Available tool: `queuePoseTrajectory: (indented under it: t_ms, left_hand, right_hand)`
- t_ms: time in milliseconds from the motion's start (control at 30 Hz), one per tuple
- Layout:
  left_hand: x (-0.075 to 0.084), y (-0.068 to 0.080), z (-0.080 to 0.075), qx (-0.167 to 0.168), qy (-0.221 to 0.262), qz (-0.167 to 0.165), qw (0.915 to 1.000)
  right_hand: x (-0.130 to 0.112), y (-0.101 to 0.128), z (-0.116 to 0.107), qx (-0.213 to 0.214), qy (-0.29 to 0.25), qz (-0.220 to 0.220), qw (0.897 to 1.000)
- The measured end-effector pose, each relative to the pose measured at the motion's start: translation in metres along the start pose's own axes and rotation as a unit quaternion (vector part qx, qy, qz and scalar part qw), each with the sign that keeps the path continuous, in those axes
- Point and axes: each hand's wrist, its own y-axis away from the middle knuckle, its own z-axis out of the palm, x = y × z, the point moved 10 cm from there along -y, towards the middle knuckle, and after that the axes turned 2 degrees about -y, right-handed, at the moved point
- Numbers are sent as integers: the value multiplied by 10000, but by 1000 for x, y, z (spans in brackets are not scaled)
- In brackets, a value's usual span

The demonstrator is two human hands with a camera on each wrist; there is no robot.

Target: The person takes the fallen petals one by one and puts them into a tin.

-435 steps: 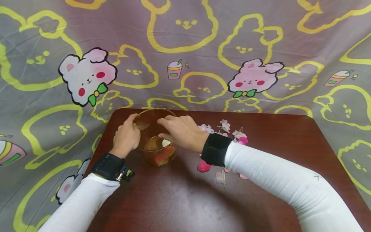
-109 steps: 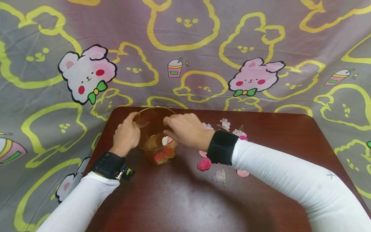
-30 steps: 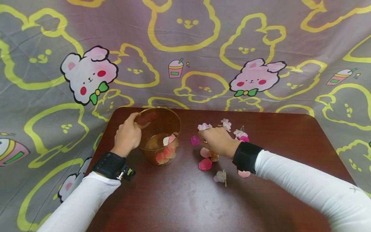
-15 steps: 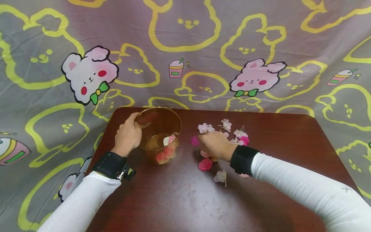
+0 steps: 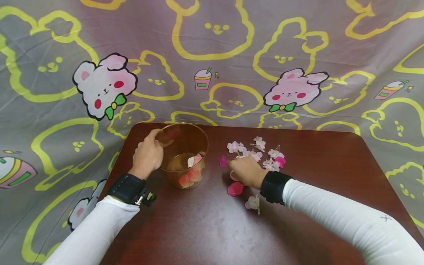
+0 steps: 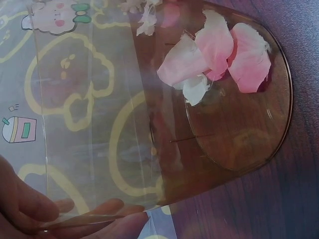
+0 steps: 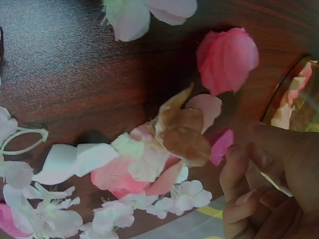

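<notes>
My left hand (image 5: 147, 154) grips the rim of a see-through amber container (image 5: 172, 176) standing on the table. Fingers and thumb pinch its thin wall in the left wrist view. Inside, pink-and-white petals (image 6: 214, 42) lie at the bottom. My right hand (image 5: 246, 171) is low over a cluster of artificial petals and blossoms, its fingers loosely bent. In the right wrist view the fingertips are right beside a magenta petal (image 7: 221, 145). A brownish petal (image 7: 187, 142) and a pink-and-white petal pile (image 7: 142, 162) lie close by. Nothing shows between thumb and fingers.
A rose-red petal (image 5: 235, 188) and a pale blossom (image 5: 253, 202) lie nearer the front of the dark wooden table (image 5: 198, 232). Pale pink blossoms (image 5: 236, 147) spread behind my right hand. A patterned cloth (image 5: 232, 55) hangs along the table's back edge.
My right hand has left the container's mouth for the petals on the right, then shifted slightly. A pink petal has joined those inside. My left hand keeps its grip on the rim.
</notes>
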Motion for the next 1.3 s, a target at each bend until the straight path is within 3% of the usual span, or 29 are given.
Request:
queuePoseTrajectory:
  t_ms: [367,600,833,1300]
  left_hand:
    - [0,0,0,-10,18,19,10000]
    - [1,1,0,-32,14,6,10000]
    - [1,1,0,-47,8,-22,10000]
    - [0,0,1,-76,-3,-30,10000]
  right_hand:
    - [4,4,9,229,326,-145,9991]
    - [7,3,16,155,242,20,9996]
    - [8,2,23,176,624,108,9978]
    - [6,1,35,-15,933,-112,9956]
